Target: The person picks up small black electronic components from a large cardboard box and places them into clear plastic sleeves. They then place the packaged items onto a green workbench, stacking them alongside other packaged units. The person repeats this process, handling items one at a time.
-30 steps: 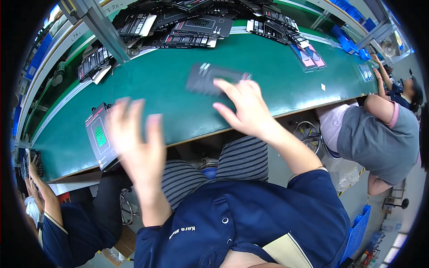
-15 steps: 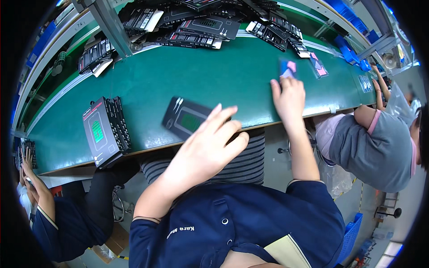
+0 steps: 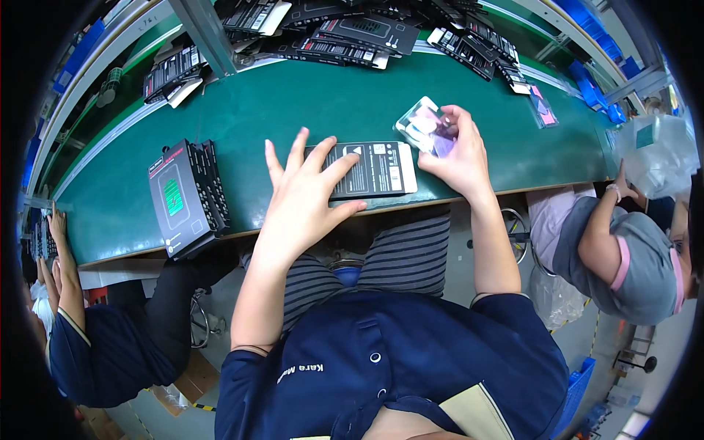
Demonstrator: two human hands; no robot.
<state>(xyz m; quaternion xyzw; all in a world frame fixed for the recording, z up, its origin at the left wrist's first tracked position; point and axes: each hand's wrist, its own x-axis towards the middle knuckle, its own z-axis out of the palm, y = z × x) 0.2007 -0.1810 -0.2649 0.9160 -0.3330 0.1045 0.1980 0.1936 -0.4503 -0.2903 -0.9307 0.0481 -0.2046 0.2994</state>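
A flat black box (image 3: 375, 176) lies on the green table in front of me, its printed back up and its white-edged end to the right. My left hand (image 3: 304, 194) rests over the box's left part with fingers spread, the thumb along the near edge. My right hand (image 3: 462, 150) pinches a small clear plastic packet (image 3: 424, 126) holding pink, white and purplish pieces. The packet is just above the box's right end; whether it touches the box I cannot tell. A similar packet (image 3: 543, 107) lies farther right on the table.
Several black boxes (image 3: 187, 194) stand stacked at the left. A heap of black boxes (image 3: 359, 37) fills the far side, near a metal post (image 3: 204, 33). A co-worker (image 3: 623, 257) sits at the right, handling a clear bag (image 3: 656, 158); another (image 3: 121, 345) sits left.
The black box, earlier tilted under my left hand with its front showing, now lies back up and farther right. My right hand has lifted the packet and brought it nearer, toward the box.
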